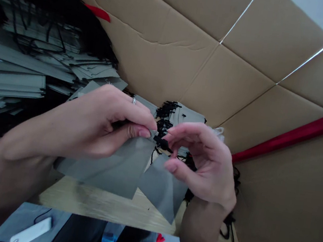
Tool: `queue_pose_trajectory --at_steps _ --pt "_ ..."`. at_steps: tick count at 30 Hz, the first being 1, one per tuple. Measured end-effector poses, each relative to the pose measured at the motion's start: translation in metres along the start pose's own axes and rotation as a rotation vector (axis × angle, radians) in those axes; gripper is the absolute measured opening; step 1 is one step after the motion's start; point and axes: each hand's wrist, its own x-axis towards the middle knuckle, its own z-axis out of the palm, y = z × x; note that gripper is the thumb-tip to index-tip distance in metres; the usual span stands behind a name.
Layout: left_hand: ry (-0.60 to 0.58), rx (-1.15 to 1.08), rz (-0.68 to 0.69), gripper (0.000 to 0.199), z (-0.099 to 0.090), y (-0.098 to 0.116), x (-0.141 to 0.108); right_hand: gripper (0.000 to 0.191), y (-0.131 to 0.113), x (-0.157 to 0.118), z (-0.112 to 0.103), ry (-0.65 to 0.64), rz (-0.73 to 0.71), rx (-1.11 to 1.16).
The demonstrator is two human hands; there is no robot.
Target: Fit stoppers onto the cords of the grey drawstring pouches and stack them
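From where I stand: premises consistent with a workshop. Evidence: wooden worktop (92,203), cardboard partitions (169,22), heaped grey sheets (7,81), bunched black cords (166,110).

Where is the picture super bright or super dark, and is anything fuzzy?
In the head view, light glares through gaps at the upper right of the cardboard wall; in the head view, the black bundles at the left look so dark their details merge; also in the head view, the small black piece by the right hand looks slightly soft.
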Motion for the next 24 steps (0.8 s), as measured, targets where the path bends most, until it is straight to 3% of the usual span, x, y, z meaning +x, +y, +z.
queue_pose_trajectory --at_steps 2,6,10,15,19,24 --pt "-0.009 -0.013 0.008 0.027 0.002 0.001 0.001 0.052 0.003 0.001 0.009 0.014 -0.029 0.021" --pt "-0.021 -0.005 0.025 0.03 0.002 0.0 0.001 0.029 0.007 0.0 0.019 0.071 -0.085 -0.033" --pt "-0.022 -0.051 0.071 0.032 0.001 -0.005 -0.002 0.027 0.01 0.003 0.018 0.087 -0.112 0.066" --pt "-0.114 -0.352 0.076 0.035 0.0 -0.007 -0.004 0.028 0.02 0.013 0.023 0.008 -0.21 0.311" --pt "-0.224 -0.597 0.034 0.034 0.0 -0.003 0.001 0.035 0.031 0.012 0.032 -0.082 -0.19 0.523" --pt "-0.114 -0.415 -0.014 0.024 -0.007 0.001 -0.003 0.037 0.023 0.006 0.019 -0.021 -0.081 0.419"
